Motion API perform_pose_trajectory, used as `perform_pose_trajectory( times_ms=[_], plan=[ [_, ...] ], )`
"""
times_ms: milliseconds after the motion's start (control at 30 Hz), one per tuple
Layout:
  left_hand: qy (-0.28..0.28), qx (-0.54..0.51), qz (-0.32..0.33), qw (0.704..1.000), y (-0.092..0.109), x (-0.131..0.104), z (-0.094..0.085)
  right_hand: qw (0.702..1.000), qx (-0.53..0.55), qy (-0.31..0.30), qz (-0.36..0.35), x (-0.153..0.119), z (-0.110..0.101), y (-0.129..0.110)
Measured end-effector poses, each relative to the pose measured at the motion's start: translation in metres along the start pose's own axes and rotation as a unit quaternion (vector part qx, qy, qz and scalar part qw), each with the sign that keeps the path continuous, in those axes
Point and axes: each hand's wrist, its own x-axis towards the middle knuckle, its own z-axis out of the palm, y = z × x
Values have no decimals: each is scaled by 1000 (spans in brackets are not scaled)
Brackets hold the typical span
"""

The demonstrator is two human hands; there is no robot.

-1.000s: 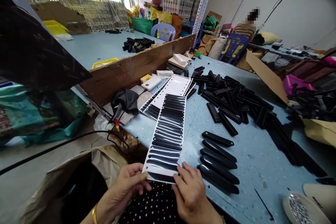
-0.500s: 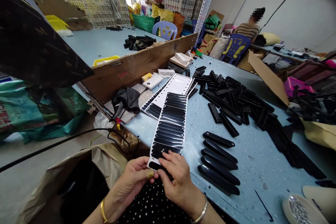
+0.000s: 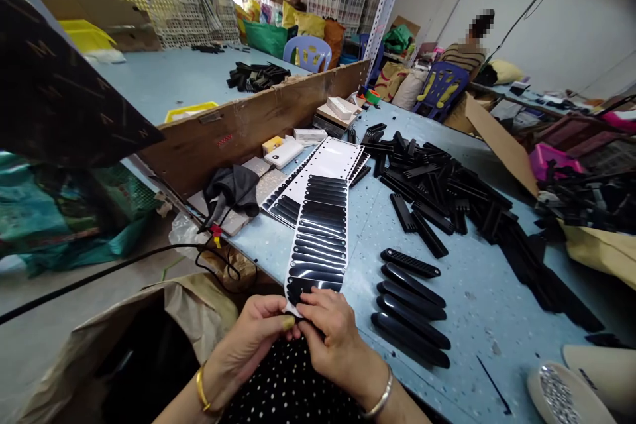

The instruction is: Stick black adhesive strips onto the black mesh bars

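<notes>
A white sheet (image 3: 322, 238) bearing rows of black oblong stickers lies over the table edge, its near end between my hands. My left hand (image 3: 258, 338) pinches the sheet's near left corner between thumb and fingers. On the near right part rests my right hand (image 3: 330, 331), fingers bent over the black stickers and thumb close to the left fingertips. What lies between the fingertips is partly hidden. More sheets (image 3: 330, 162) are underneath, farther back. Right of my hands, several glossy black oblong pieces (image 3: 415, 321) lie side by side, with a perforated black one (image 3: 410, 262) behind them.
A large heap of black pieces (image 3: 437, 179) covers the table's right side. A bowl of small metal parts (image 3: 534, 384) stands at the near right. An open paper-lined bag (image 3: 199, 305) is at lower left. A wooden board (image 3: 199, 139) borders the table. A person (image 3: 464, 56) sits far back.
The view has shifted slightly. The sheet's near end has bent downward at my fingertips, and its lowest black sticker is now mostly hidden by my hands.
</notes>
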Motion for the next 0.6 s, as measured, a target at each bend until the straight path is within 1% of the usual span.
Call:
perform_pose_trajectory(
  times_ms=[100,167,233,300,367,467,600],
  plan=[
    [20,-38,-17,999,0,-1,4,997,-49,41,-31,0,1,-2],
    [31,-45,-16,998,0,-1,7,996,-59,51,-49,-1,5,-2],
    [27,-41,-9,999,1,-2,9,995,-59,52,-54,-4,9,0],
    [15,-39,-4,999,2,-1,10,995,-65,50,-55,-8,13,3],
    [18,-21,-1,1000,2,0,10,994,-73,46,-64,-12,15,6],
    [53,24,2,998,0,4,12,994,-74,32,-74,-14,15,7],
    [79,8,13,997,-3,10,14,991,-92,-4,-93,-14,14,2]
  ],
)
